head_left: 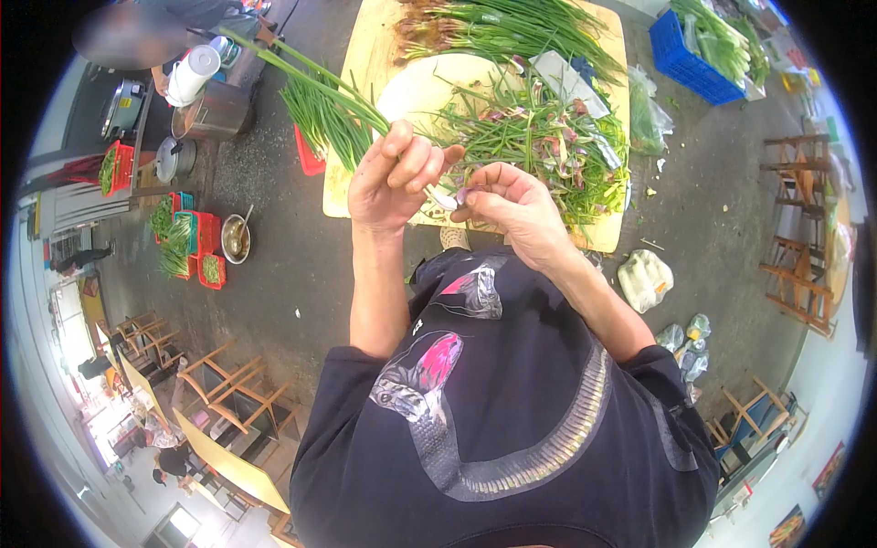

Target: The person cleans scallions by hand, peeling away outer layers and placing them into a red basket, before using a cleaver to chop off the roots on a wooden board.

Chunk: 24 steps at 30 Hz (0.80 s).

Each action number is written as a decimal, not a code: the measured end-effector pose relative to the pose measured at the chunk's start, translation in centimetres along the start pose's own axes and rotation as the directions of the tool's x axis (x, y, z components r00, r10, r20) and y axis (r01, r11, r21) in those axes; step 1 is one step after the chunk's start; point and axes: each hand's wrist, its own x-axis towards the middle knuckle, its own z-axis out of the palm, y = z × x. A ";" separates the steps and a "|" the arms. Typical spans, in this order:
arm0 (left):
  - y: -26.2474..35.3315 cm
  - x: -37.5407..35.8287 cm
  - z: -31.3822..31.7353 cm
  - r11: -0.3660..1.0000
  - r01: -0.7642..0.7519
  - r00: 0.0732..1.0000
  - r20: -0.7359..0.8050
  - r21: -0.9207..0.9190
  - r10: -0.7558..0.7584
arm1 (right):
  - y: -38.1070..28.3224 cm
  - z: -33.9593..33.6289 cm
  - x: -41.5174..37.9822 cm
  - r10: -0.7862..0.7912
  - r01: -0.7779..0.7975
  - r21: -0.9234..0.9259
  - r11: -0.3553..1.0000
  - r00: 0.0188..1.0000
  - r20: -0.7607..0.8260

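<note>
Scallion (pixel 369 114), green to white, is gripped by left fingers (pixel 416 164), right fingers (pixel 493 205) pinching purplish skin (pixel 461 195).

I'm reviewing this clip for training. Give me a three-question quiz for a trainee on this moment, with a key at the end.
1. Fill the gap: the leafy stalk of the raised green onion runs through the ____ of the person.
2. True or false: the blue crate stands apart from the table, off its right side.
3. Multiple choice: at which part of that onion is the right hand working?
A) the leaf tips
B) the middle of the leaves
C) the pale bulb end

Key:
1. left hand
2. True
3. C
</note>
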 end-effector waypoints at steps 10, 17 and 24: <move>-2.2 -0.4 0.4 0.742 -0.131 0.977 -0.213 -0.658 -0.016 | -2.7 -5.4 1.5 -0.548 0.188 -0.982 0.034 0.825 0.139; -3.1 0.2 1.6 0.746 -0.303 0.904 -0.427 -0.592 0.028 | -4.5 -2.5 -0.1 -0.474 0.213 -0.943 0.256 0.878 0.069; -3.8 0.6 1.9 0.797 -0.364 0.857 -0.507 -0.481 0.086 | -3.1 1.6 -0.4 -0.377 0.203 -0.867 0.455 0.926 0.019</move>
